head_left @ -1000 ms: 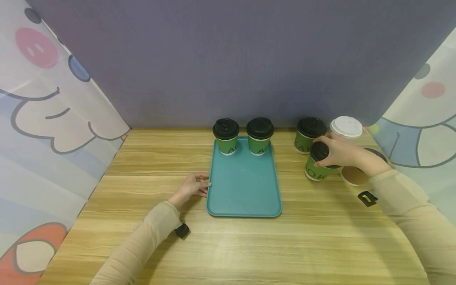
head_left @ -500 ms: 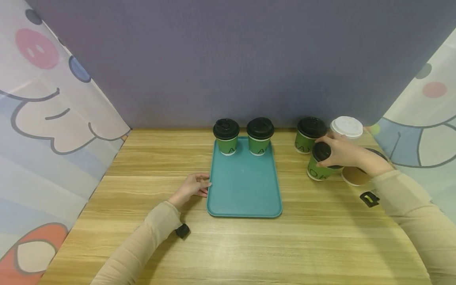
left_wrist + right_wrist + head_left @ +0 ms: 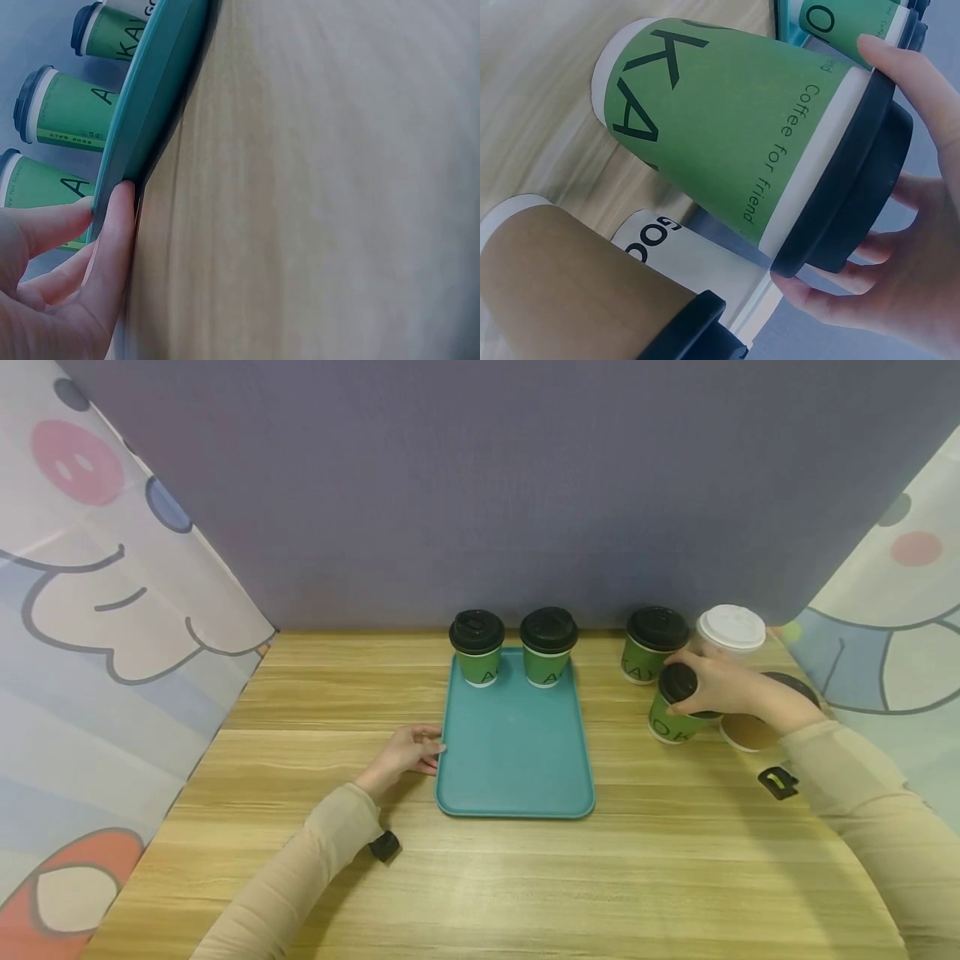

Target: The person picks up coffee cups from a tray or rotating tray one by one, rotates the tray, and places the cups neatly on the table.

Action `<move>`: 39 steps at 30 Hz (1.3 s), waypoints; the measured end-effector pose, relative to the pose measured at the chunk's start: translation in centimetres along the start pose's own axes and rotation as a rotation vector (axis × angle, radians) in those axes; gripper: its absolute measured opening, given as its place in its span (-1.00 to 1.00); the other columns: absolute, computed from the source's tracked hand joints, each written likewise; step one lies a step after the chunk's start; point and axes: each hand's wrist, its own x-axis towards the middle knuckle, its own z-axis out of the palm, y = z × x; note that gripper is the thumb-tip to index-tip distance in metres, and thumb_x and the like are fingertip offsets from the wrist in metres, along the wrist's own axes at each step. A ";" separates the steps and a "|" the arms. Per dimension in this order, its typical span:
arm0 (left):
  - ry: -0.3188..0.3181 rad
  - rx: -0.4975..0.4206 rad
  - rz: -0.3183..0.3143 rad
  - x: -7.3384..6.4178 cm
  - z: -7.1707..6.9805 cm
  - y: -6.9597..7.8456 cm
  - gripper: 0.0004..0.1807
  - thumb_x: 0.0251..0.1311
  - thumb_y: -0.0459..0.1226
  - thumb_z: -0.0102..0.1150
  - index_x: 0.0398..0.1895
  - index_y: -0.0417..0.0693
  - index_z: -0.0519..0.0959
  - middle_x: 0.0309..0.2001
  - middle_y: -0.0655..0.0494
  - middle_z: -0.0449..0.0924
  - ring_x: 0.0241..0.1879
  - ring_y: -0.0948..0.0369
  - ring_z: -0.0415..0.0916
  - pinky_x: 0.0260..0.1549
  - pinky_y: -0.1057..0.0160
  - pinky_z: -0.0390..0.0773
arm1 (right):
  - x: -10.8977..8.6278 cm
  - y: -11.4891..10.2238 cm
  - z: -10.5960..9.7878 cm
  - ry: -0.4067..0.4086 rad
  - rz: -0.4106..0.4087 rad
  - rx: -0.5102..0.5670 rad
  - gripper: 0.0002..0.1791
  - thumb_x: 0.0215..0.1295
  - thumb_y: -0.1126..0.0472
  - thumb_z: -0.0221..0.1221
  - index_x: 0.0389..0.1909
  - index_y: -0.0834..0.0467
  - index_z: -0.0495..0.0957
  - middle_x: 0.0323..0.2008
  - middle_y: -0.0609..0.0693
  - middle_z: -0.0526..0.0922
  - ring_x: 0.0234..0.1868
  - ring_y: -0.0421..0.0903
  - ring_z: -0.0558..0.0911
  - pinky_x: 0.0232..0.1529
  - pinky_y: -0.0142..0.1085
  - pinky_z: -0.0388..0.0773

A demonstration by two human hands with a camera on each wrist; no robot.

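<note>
My right hand [image 3: 723, 685] grips a green paper coffee cup [image 3: 670, 725] by its black lid, thumb on one side and fingers on the other. In the right wrist view the cup's lettering [image 3: 660, 60] faces the camera; whether its base touches the table is unclear. My left hand [image 3: 403, 752] pinches the left rim of a teal tray [image 3: 513, 752], with the thumb over the edge in the left wrist view. Two green cups with black lids, a left one [image 3: 480, 647] and a right one [image 3: 548, 647], stand at the tray's far end.
Behind the held cup stands another green cup [image 3: 640, 662] with a black lid. A white-lidded cup [image 3: 731, 628] is at the back right, and a brown cup [image 3: 746, 732] with a dark lid stands partly behind my right hand. A grey wall [image 3: 480, 493] closes the table's far edge.
The green cup in my right hand has shifted slightly right and turned, so more of its lettering shows. My left hand and the tray have stayed in place.
</note>
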 end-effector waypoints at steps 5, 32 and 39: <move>-0.001 0.002 0.008 0.0 -0.1 -0.1 -0.56 0.13 -0.45 0.03 0.10 -0.42 0.27 -0.39 -0.07 0.41 -0.60 0.23 0.45 -0.50 0.25 0.64 | -0.1 -0.1 -0.1 -0.005 0.003 0.006 -0.18 -0.20 -0.06 0.35 0.06 0.30 0.28 -0.01 0.45 0.18 -0.05 0.39 0.30 -0.17 0.23 0.38; 0.002 0.004 -0.003 0.1 -0.1 -0.1 -0.55 0.13 -0.44 0.04 0.10 -0.42 0.27 -0.40 -0.07 0.43 -0.63 0.24 0.46 -0.52 0.26 0.64 | 0.2 -1.4 -0.7 0.034 -0.031 -0.007 -0.28 0.05 -0.07 0.20 0.09 0.37 0.31 0.01 0.44 0.29 0.01 0.33 0.32 -0.07 0.16 0.36; 0.004 0.003 -0.007 0.1 -0.1 -0.1 -0.55 0.12 -0.44 0.05 0.10 -0.41 0.27 -0.41 -0.07 0.44 -0.63 0.24 0.46 -0.52 0.26 0.64 | 0.8 -3.0 -1.1 0.060 -0.047 -0.060 -0.37 0.10 -0.02 0.17 0.09 0.32 0.34 0.01 0.42 0.33 -0.02 0.31 0.37 -0.07 0.13 0.39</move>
